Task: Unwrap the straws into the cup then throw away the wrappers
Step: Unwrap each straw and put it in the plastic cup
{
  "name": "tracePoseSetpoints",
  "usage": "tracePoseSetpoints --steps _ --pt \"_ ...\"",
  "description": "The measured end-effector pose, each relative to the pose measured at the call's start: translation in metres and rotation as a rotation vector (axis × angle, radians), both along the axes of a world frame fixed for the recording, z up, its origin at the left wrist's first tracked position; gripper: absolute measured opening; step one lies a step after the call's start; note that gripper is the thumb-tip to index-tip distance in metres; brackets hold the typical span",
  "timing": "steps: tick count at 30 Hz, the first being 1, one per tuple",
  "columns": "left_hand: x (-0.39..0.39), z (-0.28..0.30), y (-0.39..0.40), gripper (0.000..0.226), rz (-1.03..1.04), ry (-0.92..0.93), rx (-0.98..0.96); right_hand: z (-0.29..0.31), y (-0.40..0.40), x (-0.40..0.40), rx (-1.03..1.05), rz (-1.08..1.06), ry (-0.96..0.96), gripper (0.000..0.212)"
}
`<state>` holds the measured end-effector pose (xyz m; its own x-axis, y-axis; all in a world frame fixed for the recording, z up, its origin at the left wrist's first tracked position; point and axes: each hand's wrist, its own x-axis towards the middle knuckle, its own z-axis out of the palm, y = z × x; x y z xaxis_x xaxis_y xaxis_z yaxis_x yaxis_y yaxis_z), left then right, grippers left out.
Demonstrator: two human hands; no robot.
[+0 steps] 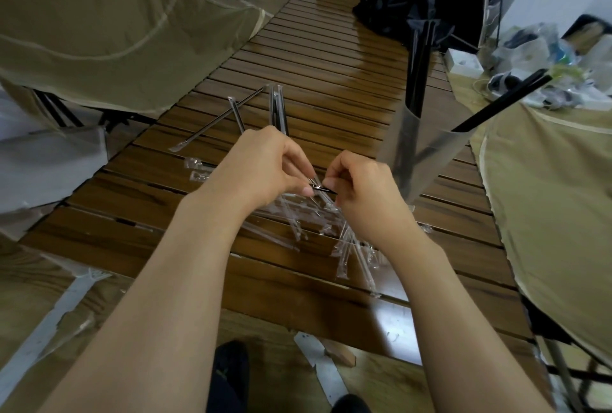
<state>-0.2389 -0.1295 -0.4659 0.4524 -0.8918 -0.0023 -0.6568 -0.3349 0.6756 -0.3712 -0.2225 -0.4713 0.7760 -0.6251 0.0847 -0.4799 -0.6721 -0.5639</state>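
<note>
Over the middle of the slatted wooden table [331, 88] both hands meet. The left hand [265, 164] has its grip pinched on a wrapped black straw [318, 188] at one end, thumb and fingers curled round it; the right hand [361, 190] pinches the same straw just beside it, fingers curled. The two grips are nearly touching, and only a short dark length of the straw shows between them.

Under and beyond the hands lies a loose pile of clear wrappers [344, 247], spreading toward the table's near edge, with some ends close to it. Farther back lie a few still-wrapped straws [277, 107], one angled off toward the left edge. To the right stands the clear cup [420, 154] (tall, see-through, near the right edge), holding black straws [417, 58] that lean out of its top; one long one slants far right over the edge.

The far half of the table is bare slats up to a black bag [381, 5]. Tan fabric chairs [99, 25] crowd both sides, close to the table edges.

How much of the held straw is out of its wrapper cannot be told; the fingers hide it. The wrappers in the pile blur into each other.
</note>
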Motion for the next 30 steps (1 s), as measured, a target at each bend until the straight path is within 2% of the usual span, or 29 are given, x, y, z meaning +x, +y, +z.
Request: tracePoseSetpoints --steps 4,7,11,14,16,25,30 --pt "0.000 -0.002 0.001 0.009 -0.023 -0.081 0.050 0.001 0.006 0.004 -0.028 -0.047 0.044 0.021" --pt "-0.001 -0.002 0.001 0.006 -0.016 -0.087 0.042 -0.001 0.009 0.005 -0.025 -0.087 0.048 0.025" --pt "-0.004 0.004 -0.001 0.011 -0.018 -0.088 -0.026 -0.002 0.007 0.003 -0.006 -0.163 0.004 0.025" --pt "-0.003 0.005 0.000 0.014 -0.022 -0.069 -0.036 -0.005 -0.002 0.001 0.013 -0.205 -0.042 0.014" --pt "-0.002 0.004 0.001 0.014 -0.026 -0.081 -0.029 -0.007 -0.006 0.000 0.012 -0.195 -0.062 0.009" --pt "0.007 -0.001 0.006 0.016 0.015 -0.124 0.033 -0.015 -0.019 0.000 0.200 -0.139 0.051 0.027" --pt "0.008 -0.003 0.004 0.013 0.014 -0.150 0.041 -0.009 -0.007 -0.004 0.065 0.014 0.051 0.029"
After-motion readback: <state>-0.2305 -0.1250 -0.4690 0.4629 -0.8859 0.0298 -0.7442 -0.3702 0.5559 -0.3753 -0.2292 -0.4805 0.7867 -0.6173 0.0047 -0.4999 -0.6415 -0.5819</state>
